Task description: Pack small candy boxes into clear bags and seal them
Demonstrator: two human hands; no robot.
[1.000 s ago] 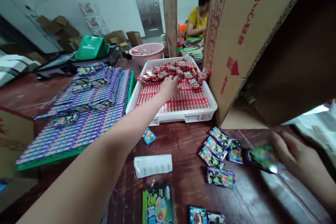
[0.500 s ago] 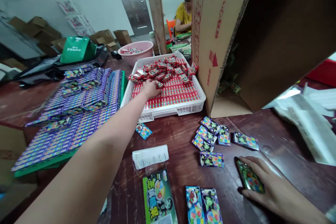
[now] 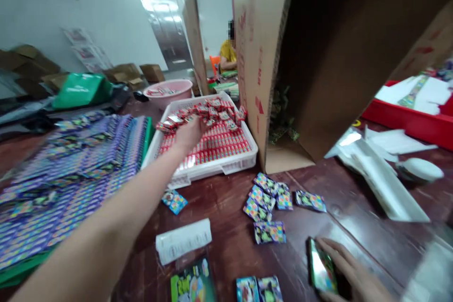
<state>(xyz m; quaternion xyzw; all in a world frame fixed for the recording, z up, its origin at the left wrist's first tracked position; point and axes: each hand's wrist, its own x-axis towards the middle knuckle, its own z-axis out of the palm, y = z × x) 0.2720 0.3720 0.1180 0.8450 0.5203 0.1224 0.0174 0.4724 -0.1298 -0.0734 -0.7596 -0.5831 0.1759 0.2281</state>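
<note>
Head view, left hand (image 3: 193, 132) at red packs (image 3: 222, 140), right hand (image 3: 348, 266) holding packet (image 3: 321, 264)

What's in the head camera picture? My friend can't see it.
A person's left hand is over a white tray of red packets; the right hand holds a shiny green packet. Purple packets cover a green tray at left.

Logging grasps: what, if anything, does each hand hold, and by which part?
Right hand: green packet, by opposite ends. Left hand, at red packets: cannot tell.
</note>
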